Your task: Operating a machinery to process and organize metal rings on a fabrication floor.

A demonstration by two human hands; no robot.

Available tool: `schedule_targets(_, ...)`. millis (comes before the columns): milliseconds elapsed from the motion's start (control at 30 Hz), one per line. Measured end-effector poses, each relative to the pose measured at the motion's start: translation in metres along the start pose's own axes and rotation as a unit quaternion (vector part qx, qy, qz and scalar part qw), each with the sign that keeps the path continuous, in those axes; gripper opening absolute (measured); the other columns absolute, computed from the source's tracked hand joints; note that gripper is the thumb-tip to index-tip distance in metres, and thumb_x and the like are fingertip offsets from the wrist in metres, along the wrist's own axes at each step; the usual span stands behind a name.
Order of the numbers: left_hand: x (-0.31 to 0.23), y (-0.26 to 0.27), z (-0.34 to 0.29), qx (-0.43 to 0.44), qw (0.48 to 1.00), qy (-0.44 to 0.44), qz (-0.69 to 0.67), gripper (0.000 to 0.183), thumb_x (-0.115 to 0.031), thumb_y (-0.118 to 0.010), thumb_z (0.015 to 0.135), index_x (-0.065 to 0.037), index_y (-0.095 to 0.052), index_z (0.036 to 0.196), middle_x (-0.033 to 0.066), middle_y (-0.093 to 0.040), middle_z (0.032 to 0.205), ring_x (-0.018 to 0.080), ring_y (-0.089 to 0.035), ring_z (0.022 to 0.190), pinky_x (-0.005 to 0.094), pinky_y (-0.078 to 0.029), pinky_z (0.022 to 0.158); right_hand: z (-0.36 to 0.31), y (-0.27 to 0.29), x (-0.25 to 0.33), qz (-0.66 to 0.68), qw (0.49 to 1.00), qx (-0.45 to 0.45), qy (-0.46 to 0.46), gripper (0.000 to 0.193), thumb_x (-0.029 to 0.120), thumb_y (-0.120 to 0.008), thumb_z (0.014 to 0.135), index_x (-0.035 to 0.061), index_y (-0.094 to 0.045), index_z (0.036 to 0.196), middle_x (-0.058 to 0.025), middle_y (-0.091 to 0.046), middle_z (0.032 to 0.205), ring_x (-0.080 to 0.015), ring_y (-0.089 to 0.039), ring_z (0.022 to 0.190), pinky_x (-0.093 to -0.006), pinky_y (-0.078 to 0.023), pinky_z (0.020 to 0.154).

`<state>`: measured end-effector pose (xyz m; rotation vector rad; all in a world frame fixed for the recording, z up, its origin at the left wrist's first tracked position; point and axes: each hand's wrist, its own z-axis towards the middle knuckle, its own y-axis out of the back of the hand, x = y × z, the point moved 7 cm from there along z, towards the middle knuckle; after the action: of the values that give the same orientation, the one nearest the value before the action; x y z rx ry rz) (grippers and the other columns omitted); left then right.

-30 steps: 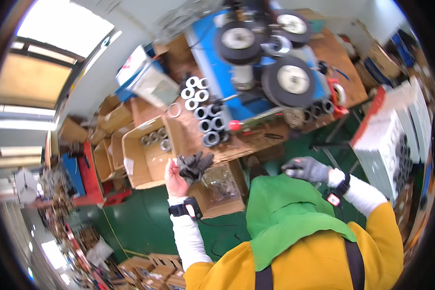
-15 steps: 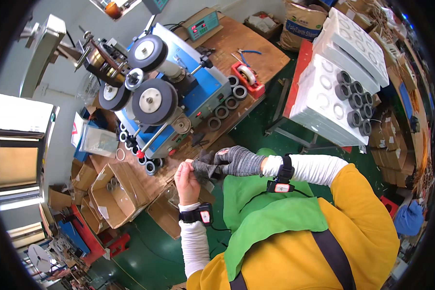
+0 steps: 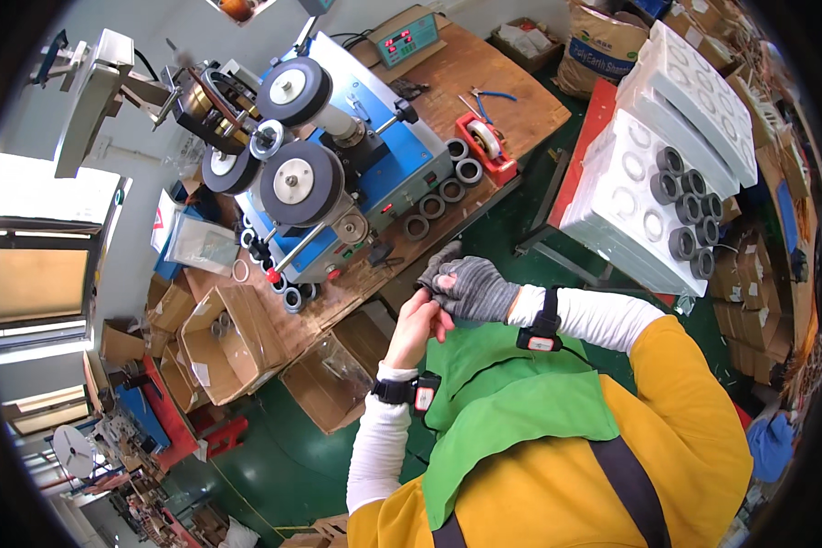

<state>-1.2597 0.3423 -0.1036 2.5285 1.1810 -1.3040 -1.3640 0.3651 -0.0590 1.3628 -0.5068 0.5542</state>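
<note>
My left hand (image 3: 415, 331) is bare, its fingers curled in against the fingertips of my right hand in front of the green apron (image 3: 511, 402). What those left fingers pinch is hidden. My right hand (image 3: 480, 290) wears a grey knitted glove with the fingertips bare. Bunched at its fingers is a loose dark grey glove (image 3: 440, 261), gripped by the right hand. Both wrists carry black straps with small devices over white sleeves. Beyond the hands stands a blue machine (image 3: 374, 183) with dark grinding-type wheels (image 3: 301, 183).
Dark rings (image 3: 434, 208) line the wooden bench's (image 3: 530, 110) front edge, beside a red tape dispenser (image 3: 484, 146). At right, white foam trays (image 3: 612, 219) hold more black rings (image 3: 690, 210). Open cardboard boxes (image 3: 224, 352) sit at left. A sack (image 3: 598, 55) stands behind.
Both hands have shifted to the right in the picture, the left one more. The loose glove has moved from between the hands to beyond the right fingers. The view has tilted slightly.
</note>
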Motion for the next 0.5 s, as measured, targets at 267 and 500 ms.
schedule_targets(267, 0.018, 0.034, 0.024, -0.001, 0.958, -0.02, -0.285, 0.014, -0.005, -0.04, 0.083, -0.001, -0.048, 0.073, 0.001, -0.047, 0.056, 0.0097, -0.034, 0.042, 0.0226, -0.028, 0.042, -0.013, -0.016, 0.002, 0.003, 0.995, 0.048, 0.083, 0.016, 0.025, -0.054, 0.07, 0.0093, -0.05, 0.069, -0.0118, -0.053, 0.062, -0.0312, -0.054, 0.06, -0.0422, -0.04, 0.053)
schedule_targets(500, 0.01, 0.02, 0.042, -0.023, 0.919, -0.216, -0.33, 0.041, 0.003, -0.046, 0.079, 0.005, -0.041, 0.119, 0.0169, -0.044, 0.125, 0.0255, -0.048, 0.109, 0.0381, -0.041, 0.092, 0.002, 0.0, 0.012, 0.036, 0.992, -0.033, 0.115, 0.013, 0.022, -0.056, 0.068, 0.0117, -0.048, 0.069, -0.0111, -0.05, 0.058, -0.0313, -0.053, 0.057, -0.0422, -0.04, 0.049)
